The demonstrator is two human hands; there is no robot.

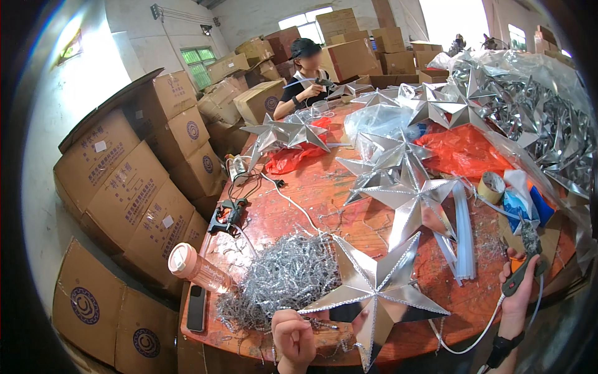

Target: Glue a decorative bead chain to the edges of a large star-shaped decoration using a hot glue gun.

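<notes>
A large silver foil star (375,293), edged with beaded silver trim, lies at the front of the table. My left hand (293,340) is closed at its left tip, fingers curled and seeming to pinch that point. A thick tangle of silver tinsel garland (283,274) lies just beyond this hand. Off to the right, my right hand (520,290) is wrapped round a dark glue gun (528,258) with an orange trigger. Its nozzle points up and away, apart from the star, and a white cord hangs from it. Clear glue sticks (462,234) lie between the gun and more silver stars (416,198).
A pink bottle (199,268) and a phone (197,308) sit at the table's left edge, near another glue gun (228,215). Across the table a person (305,78) works on stars. Cardboard boxes (124,193) line the left; foil stars (536,112) heap at right beside a tape roll (491,186).
</notes>
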